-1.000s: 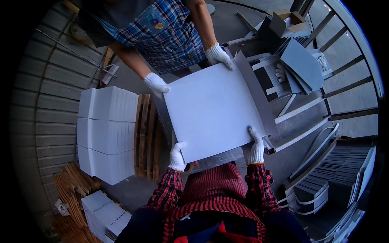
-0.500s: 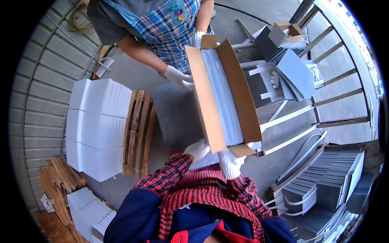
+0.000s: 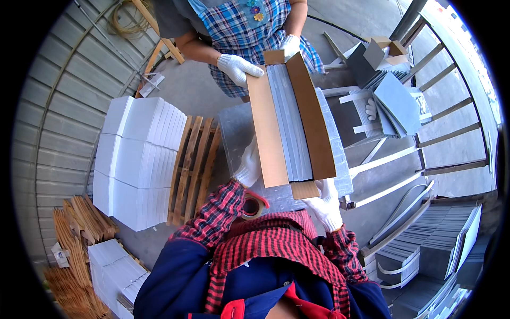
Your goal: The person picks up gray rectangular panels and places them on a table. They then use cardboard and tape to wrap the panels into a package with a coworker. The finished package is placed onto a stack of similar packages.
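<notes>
A long cardboard box [image 3: 265, 138] lies with its top flaps up over a grey-topped table [image 3: 234, 130]. Flat grey panels [image 3: 291, 127] stand packed on edge inside it. My left hand [image 3: 248, 165], in a white glove, presses against the box's left side near its close end, with some fingers hidden by the box. At the near right corner my gloved right hand [image 3: 325, 206] holds the box beside the small end flap [image 3: 305, 190]. A tape dispenser [image 3: 254, 206] with a brown roll sits at the table's near edge, by my left sleeve.
Across the table, a person in a plaid apron [image 3: 244, 32] has gloved hands [image 3: 239, 69] on the box's far end. White stacked panels [image 3: 141, 143] and a wooden pallet [image 3: 194, 170] stand left. Grey panels [image 3: 396, 103] lie on a metal frame at right.
The box has come to lie over the table, its near end shifted slightly away from me. The co-worker's hand has moved up the box's side. The tape dispenser has come into view.
</notes>
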`<state>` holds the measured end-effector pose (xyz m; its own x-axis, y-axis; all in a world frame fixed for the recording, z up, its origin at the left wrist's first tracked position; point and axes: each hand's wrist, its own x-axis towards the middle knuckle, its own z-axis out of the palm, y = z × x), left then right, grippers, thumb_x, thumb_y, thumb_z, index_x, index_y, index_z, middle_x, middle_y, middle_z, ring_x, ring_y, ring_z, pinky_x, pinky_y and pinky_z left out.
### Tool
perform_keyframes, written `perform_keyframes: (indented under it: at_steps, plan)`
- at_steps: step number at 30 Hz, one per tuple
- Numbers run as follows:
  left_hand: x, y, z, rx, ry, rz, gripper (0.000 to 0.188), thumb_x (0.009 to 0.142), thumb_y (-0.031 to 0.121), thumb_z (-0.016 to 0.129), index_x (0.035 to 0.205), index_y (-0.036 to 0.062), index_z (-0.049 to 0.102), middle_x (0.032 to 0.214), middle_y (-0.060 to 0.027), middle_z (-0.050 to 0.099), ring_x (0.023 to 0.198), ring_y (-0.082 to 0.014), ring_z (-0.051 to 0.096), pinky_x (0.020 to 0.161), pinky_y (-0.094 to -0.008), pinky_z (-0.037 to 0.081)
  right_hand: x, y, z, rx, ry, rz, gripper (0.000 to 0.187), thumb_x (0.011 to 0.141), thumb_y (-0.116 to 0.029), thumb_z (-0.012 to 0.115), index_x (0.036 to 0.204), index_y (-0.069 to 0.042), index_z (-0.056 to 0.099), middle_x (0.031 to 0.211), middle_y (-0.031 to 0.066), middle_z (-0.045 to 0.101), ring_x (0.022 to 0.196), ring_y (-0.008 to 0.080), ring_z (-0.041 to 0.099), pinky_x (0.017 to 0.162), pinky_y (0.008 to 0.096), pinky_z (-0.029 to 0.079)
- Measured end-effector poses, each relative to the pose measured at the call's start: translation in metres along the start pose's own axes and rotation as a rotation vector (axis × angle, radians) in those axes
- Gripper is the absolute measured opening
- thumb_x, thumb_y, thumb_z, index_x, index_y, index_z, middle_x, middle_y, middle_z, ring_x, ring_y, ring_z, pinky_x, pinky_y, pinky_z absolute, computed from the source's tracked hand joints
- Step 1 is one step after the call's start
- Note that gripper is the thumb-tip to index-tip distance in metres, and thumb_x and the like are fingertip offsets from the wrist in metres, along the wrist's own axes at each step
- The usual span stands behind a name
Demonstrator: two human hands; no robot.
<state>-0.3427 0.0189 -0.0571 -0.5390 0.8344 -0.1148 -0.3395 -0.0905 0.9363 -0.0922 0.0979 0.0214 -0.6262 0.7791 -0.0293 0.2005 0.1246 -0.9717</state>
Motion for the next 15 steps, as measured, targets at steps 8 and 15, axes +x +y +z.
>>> perform_keyframes:
  at_steps: [8,15]
  plan:
    - [-0.008,-0.006,0.009,-0.025,-0.092,0.147,0.052,0.108,0.026,0.039,0.153,0.0026,0.027,0.135,-0.0134,0.057,0.119,-0.0166,0.058,0.1,-0.0306,0.047,0.036,-0.034,0.026,0.18,0.202,0.116,0.033,0.089,-0.021,0.075,0.109,0.003,0.066,0.094,0.0078,0.066,0.082,0.0148,0.06,0.071,0.0315,0.05]
    - [0.0,0.088,0.065,0.479,0.075,0.056,0.086,0.095,0.056,0.048,0.159,0.0109,0.011,0.156,-0.0227,0.032,0.143,-0.0326,0.035,0.116,-0.0381,0.029,0.04,-0.035,0.034,0.158,0.241,0.124,0.039,0.087,-0.026,0.077,0.112,0.002,0.065,0.096,0.0099,0.067,0.087,0.0166,0.061,0.075,0.0332,0.05]
